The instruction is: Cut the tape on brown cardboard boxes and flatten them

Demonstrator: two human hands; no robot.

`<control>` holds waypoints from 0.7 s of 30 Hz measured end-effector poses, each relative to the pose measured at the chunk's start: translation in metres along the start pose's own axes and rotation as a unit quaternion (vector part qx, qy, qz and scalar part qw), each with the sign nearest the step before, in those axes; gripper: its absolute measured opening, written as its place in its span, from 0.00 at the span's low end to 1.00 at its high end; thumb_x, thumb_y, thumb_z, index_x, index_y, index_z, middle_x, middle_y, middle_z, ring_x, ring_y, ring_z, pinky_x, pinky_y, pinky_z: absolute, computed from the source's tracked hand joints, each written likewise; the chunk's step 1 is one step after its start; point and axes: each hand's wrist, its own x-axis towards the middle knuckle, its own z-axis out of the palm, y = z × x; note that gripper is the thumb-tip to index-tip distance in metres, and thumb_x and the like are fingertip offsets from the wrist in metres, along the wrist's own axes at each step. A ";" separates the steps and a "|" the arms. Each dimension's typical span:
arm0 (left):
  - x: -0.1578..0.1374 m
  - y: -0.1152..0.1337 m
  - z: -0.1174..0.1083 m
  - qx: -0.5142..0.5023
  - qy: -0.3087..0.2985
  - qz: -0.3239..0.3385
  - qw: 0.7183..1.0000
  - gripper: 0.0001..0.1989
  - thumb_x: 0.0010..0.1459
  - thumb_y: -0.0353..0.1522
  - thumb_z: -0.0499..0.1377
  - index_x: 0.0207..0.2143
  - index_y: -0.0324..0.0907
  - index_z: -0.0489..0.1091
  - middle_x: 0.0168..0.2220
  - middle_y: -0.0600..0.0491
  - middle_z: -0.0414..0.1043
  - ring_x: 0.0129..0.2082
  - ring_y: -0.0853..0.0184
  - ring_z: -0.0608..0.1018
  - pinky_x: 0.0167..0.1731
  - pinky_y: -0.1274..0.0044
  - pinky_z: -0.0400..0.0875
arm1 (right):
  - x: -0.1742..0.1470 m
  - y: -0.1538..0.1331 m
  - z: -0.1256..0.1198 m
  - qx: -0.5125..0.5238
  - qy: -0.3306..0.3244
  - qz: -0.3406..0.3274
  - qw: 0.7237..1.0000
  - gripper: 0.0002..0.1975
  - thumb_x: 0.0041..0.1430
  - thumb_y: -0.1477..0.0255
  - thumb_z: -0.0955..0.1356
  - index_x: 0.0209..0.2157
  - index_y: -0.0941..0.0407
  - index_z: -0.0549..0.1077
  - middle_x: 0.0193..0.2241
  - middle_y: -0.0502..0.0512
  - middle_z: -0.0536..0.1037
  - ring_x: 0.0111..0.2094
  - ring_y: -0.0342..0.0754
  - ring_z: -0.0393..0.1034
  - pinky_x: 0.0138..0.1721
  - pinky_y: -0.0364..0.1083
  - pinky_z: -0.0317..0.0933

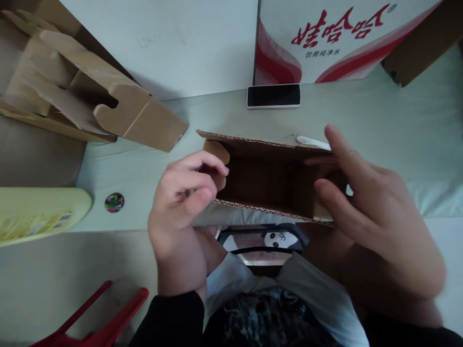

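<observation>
An open-topped cardboard box (pixel 267 180) stands between my hands at the near edge of the pale green cloth, its dark inside facing up. My left hand (pixel 183 193) is at the left end, fingers curled against a small rounded end flap (pixel 217 152) that leans inward. At the right end is my right hand (pixel 372 212), thumb and index finger spread apart over the rim. Its other fingers reach partly into the box, and their tips are hard to make out in the shadow.
Beyond the box lie a phone (pixel 274 96) and a white slim object (pixel 313 142). A white-and-red carton (pixel 336 62) stands behind them. Opened cardboard (pixel 144 118), a round patterned disc (pixel 114 202) and a yellow container (pixel 43 212) are at left. Red bars (pixel 115 320) show lower left.
</observation>
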 end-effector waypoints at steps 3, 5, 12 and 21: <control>-0.002 0.001 -0.005 0.019 -0.055 0.002 0.998 0.26 0.71 0.51 0.58 0.24 0.47 0.75 0.44 0.47 0.81 0.49 0.56 0.85 0.49 0.66 0.82 | 0.000 0.001 0.003 0.010 0.009 -0.036 0.999 0.30 0.73 0.68 0.65 0.74 0.53 0.63 0.58 0.59 0.83 0.55 0.53 0.80 0.51 0.51 0.77; -0.004 0.000 -0.006 0.017 -0.044 -0.001 0.999 0.25 0.70 0.51 0.59 0.25 0.47 0.76 0.58 0.47 0.79 0.59 0.51 0.81 0.60 0.60 0.79 | 0.001 0.000 0.003 0.026 0.015 -0.063 0.998 0.26 0.72 0.70 0.67 0.69 0.52 0.69 0.59 0.58 0.81 0.59 0.53 0.79 0.56 0.52 0.76; -0.009 -0.003 -0.005 0.016 -0.048 -0.028 0.998 0.28 0.69 0.54 0.59 0.23 0.45 0.76 0.76 0.54 0.60 0.67 0.45 0.76 0.65 0.57 0.76 | 0.002 -0.006 0.001 0.064 0.030 -0.059 0.996 0.18 0.70 0.68 0.68 0.59 0.47 0.78 0.60 0.61 0.78 0.61 0.61 0.76 0.62 0.62 0.73; -0.006 -0.006 -0.009 0.049 -0.059 0.018 0.997 0.23 0.61 0.56 0.68 0.32 0.47 0.79 0.75 0.45 0.62 0.69 0.43 0.75 0.64 0.50 0.77 | 0.015 0.020 0.016 0.233 -0.084 -0.194 0.949 0.31 0.68 0.42 0.65 0.58 0.51 0.75 0.52 0.62 0.81 0.53 0.58 0.79 0.52 0.55 0.76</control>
